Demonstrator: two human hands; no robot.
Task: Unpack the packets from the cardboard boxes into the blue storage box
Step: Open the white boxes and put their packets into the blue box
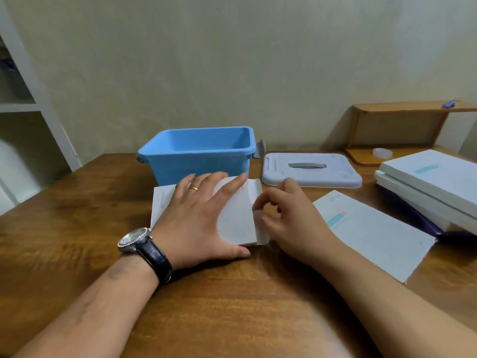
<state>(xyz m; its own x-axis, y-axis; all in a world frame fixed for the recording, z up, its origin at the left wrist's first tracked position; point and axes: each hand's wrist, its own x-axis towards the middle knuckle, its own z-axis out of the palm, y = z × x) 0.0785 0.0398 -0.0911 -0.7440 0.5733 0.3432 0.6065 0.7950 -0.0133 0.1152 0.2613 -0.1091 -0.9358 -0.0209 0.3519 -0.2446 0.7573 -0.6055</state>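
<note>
A white cardboard box (236, 218) lies flat on the wooden table (77, 241), just in front of the blue storage box (198, 161). My left hand (198, 218) lies flat on top of the box, thumb against its near edge. At the box's right end, my right hand (286, 215) pinches the open end flap (258, 192) between thumb and fingers. The storage box stands open; its floor is hidden from here. No packets are visible.
The storage box's pale lid (309, 171) lies to its right. Another white cardboard box (371, 233) lies flat at the right, and a stack of white boxes (433, 182) sits beyond it. A wooden riser (402, 125) stands at the back right, a white shelf (31, 107) at the left.
</note>
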